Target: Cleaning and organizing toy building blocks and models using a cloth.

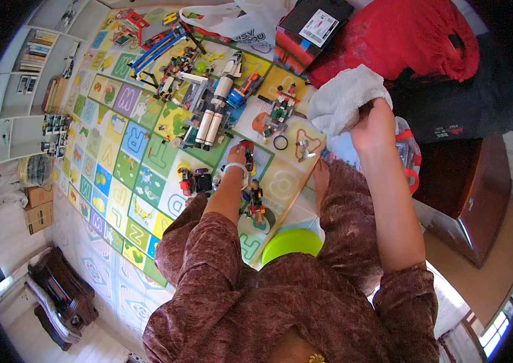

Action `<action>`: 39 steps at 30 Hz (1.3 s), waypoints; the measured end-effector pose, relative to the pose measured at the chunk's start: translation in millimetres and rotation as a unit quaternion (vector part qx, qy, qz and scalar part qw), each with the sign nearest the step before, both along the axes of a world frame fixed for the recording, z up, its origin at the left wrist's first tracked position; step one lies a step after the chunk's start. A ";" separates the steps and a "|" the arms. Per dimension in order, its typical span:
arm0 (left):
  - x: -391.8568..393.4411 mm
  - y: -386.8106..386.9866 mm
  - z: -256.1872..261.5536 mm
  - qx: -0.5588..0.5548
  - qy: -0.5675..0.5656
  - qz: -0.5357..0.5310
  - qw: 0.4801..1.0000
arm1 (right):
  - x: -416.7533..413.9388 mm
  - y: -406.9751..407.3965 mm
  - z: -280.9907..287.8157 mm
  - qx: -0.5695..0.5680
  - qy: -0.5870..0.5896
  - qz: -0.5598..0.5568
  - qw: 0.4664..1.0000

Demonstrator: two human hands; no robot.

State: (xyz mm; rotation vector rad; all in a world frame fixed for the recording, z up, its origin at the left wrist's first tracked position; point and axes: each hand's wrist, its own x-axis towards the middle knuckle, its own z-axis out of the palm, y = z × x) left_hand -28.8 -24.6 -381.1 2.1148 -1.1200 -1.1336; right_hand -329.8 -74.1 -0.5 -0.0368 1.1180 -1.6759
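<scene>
My left hand (237, 156), with a pale bangle at its wrist, is on a small red and black toy vehicle (248, 154) at the play mat (156, 156). Raised at the right, my right hand (372, 122) grips a white cloth (345, 97) that hangs over its fingers. Left of my left hand stand a black toy piece (202, 180) and a red toy vehicle (186, 183). A toy of building bricks (256, 202) lies nearer my body. Beyond my left hand is a white toy space shuttle with boosters (215, 106), beside a blue and orange toy truck (245, 90).
A black ring (280, 142) and a metal clip (304, 152) lie near the mat's right edge. A lime-green tub (292, 247) sits between my legs. Farther off are a shoe box (313, 31), a red bag (401, 41) and a brown wooden box (460, 195).
</scene>
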 end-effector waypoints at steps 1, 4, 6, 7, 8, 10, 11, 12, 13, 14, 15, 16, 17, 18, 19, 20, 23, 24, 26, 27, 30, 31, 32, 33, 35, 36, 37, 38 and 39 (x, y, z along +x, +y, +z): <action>-7.7 -3.7 0.9 0.003 0.006 -0.006 1.000 | -6.3 1.1 -5.4 -0.004 -0.001 -0.009 1.000; -13.4 -10.7 4.6 0.011 -0.090 -0.100 0.991 | -16.4 3.2 -13.9 -0.002 0.026 -0.011 1.000; -4.7 -16.7 6.7 0.066 -0.061 -0.089 0.992 | -11.3 4.0 -8.2 -0.001 0.016 -0.005 1.000; 6.1 -21.4 8.7 0.066 -0.068 -0.085 0.992 | -5.2 3.9 -2.4 -0.003 0.005 0.002 1.000; 18.2 -26.8 12.1 0.098 -0.100 -0.095 0.986 | 0.4 3.3 1.0 -0.005 -0.003 0.007 1.000; 12.4 -29.3 24.4 0.134 -0.124 -0.113 0.977 | 0.5 5.0 0.4 -0.012 -0.011 0.019 1.000; -7.6 -28.9 33.3 0.113 -0.198 -0.118 0.966 | -3.7 7.5 -1.7 -0.006 -0.004 0.012 1.000; -32.0 -31.9 50.8 0.089 -0.269 -0.126 0.951 | -9.9 10.6 0.3 -0.002 0.003 0.003 1.000; -40.6 -35.6 66.8 0.089 -0.270 -0.128 0.950 | -10.3 11.5 1.9 -0.002 0.001 0.001 1.000; -50.3 -39.2 80.1 0.019 -0.302 -0.182 0.936 | -12.6 12.2 2.6 -0.002 0.002 -0.002 1.000; -49.9 -39.5 86.5 -0.048 -0.337 -0.230 0.912 | -10.2 11.7 2.1 0.003 -0.005 -0.001 1.000; -53.0 -41.0 87.2 -0.047 -0.340 -0.229 0.911 | -8.9 11.5 1.3 0.008 -0.011 -0.001 1.000; -59.7 -45.6 87.7 -0.057 -0.315 -0.254 0.913 | -7.4 11.7 1.8 0.009 -0.012 -0.001 1.000; -67.0 -50.5 86.4 -0.068 -0.288 -0.279 0.913 | -5.0 12.1 5.0 0.009 -0.019 0.003 1.000; -68.4 -53.7 79.0 -0.067 -0.291 -0.278 0.913 | -0.9 12.2 6.9 0.009 -0.028 0.011 1.000; -70.4 -56.0 71.3 -0.092 -0.288 -0.291 0.907 | 2.1 12.6 7.3 0.009 -0.030 0.011 0.999; -102.1 -54.5 60.6 -0.094 -0.268 -0.292 0.913 | -2.9 16.3 1.6 0.021 -0.012 0.014 1.000; -104.0 -55.2 54.5 -0.056 -0.235 -0.260 0.935 | -2.2 16.6 2.3 0.017 -0.016 0.022 1.000; -102.9 -55.8 43.7 -0.017 -0.201 -0.228 0.953 | 1.6 16.6 4.9 0.013 -0.020 0.028 0.999; -99.1 -56.7 39.7 -0.014 -0.190 -0.260 0.947 | 4.2 16.4 6.4 0.019 -0.028 0.026 0.999; -96.1 -55.2 31.8 -0.029 -0.172 -0.283 0.943 | 6.9 17.1 9.7 0.021 -0.033 0.034 0.999; -96.4 -54.3 31.3 -0.046 -0.165 -0.275 0.946 | 6.6 18.3 10.1 0.016 -0.030 0.045 0.998; -96.5 -53.3 31.4 -0.046 -0.166 -0.277 0.945 | 5.9 19.1 9.1 0.016 -0.031 0.043 0.998; -94.3 -53.4 31.9 -0.035 -0.125 -0.246 0.961 | 5.9 18.5 7.7 0.025 -0.027 0.033 0.999; -87.7 -54.8 35.7 -0.027 -0.089 -0.214 0.972 | 5.8 16.7 0.2 0.029 -0.028 0.023 0.999; -62.6 -56.9 35.1 0.066 0.160 -0.081 0.982 | 13.6 13.2 -3.5 0.015 -0.039 0.042 0.998; -53.7 -59.0 40.5 0.150 0.407 0.049 0.900 | 16.5 11.1 -7.2 0.004 -0.040 0.051 0.998; -40.8 -57.8 48.3 0.138 0.499 0.045 0.855 | 21.8 9.2 -8.2 -0.005 -0.049 0.057 0.997; -50.2 -55.3 62.1 0.139 0.500 0.038 0.854 | 18.6 9.4 -13.4 0.003 -0.048 0.047 0.998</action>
